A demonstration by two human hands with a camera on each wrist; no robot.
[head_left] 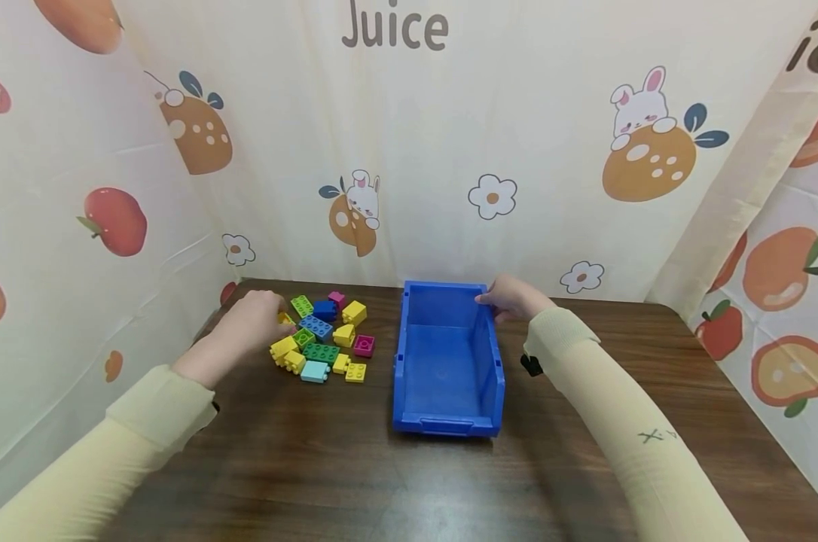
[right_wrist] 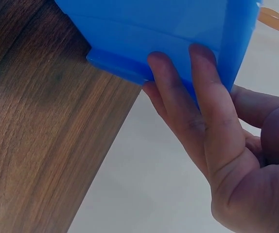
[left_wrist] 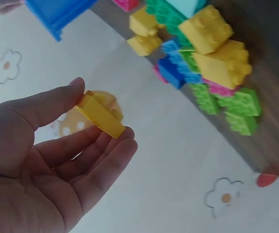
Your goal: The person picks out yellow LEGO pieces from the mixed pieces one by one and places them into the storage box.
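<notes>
My left hand [head_left: 256, 316] is over the left edge of a pile of toy building blocks [head_left: 321, 354]. Between its thumb and fingertips it pinches a small yellow building block [left_wrist: 100, 115], its studs showing in the left wrist view. An open-fronted blue plastic bin [head_left: 443, 369] stands on the table to the right of the pile, its inside bare. At the bin's far right corner my right hand [head_left: 511, 296] grips the rim. In the right wrist view, fingers [right_wrist: 217, 107] of that hand lie along the bin's outer wall.
The dark wooden table [head_left: 300, 459] backs onto a pale curtain [head_left: 422, 150] printed with fruit, flowers and rabbits. More curtain hangs on both sides. Yellow, green, blue and pink blocks lie close together, some on top of others.
</notes>
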